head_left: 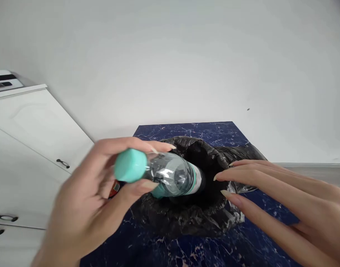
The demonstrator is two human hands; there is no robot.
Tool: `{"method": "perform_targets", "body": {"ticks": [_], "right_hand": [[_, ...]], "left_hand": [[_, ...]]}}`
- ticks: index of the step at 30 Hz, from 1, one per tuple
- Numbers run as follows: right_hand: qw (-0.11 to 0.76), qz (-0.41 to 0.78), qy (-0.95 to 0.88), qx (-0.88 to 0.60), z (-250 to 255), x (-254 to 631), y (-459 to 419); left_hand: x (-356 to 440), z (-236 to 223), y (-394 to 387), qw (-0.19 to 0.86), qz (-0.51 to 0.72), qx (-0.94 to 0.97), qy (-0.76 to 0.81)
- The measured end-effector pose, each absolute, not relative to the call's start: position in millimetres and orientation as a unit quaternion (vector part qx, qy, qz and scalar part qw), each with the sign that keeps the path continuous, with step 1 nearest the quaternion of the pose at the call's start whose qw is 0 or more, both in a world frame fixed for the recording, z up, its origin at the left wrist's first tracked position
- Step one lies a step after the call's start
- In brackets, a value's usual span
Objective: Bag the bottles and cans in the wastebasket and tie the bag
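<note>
Left hand (pixel 85 193) gripping clear plastic bottle (pixel 171 174), round cap (pixel 131 165), crinkled black bag (pixel 183 221)

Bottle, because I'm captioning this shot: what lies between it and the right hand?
In the head view, the dark opening of the black bag shows between the bottle and the right hand.
</note>
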State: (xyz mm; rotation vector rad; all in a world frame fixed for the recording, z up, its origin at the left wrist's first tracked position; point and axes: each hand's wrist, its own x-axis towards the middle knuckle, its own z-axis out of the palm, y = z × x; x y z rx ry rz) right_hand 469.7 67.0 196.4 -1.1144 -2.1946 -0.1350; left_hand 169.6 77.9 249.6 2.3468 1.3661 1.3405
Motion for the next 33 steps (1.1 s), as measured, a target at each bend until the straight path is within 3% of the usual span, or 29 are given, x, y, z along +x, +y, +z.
{"method": "perform_targets", "body": {"ticks": [3,12,24,30,33], "right_hand": [[0.333,-0.04,-0.839,-0.428,198.2,470.2,65.8],[0.331,-0.04,-0.841,-0.425,199.7,473.1,64.3],[0.323,-0.039,-0.845,-0.424,193.5,472.9,66.9],[0.325,-0.044,-0.843,-0.426,191.2,472.4,66.4],[0.321,-0.05,-0.844,-0.426,190.5,471.7,66.5]], "left_hand": [[177.7,249.8,85.3,0.161,0.377,0.823,0.394],[174.5,232.3,116.6,0.223,0.328,0.824,0.404],[160.2,222.6,121.4,0.112,0.238,0.83,0.492],[148.1,224.2,117.4,0.061,0.355,0.763,0.537],[121.7,220.0,123.1,-0.013,0.427,0.68,0.596]]}}
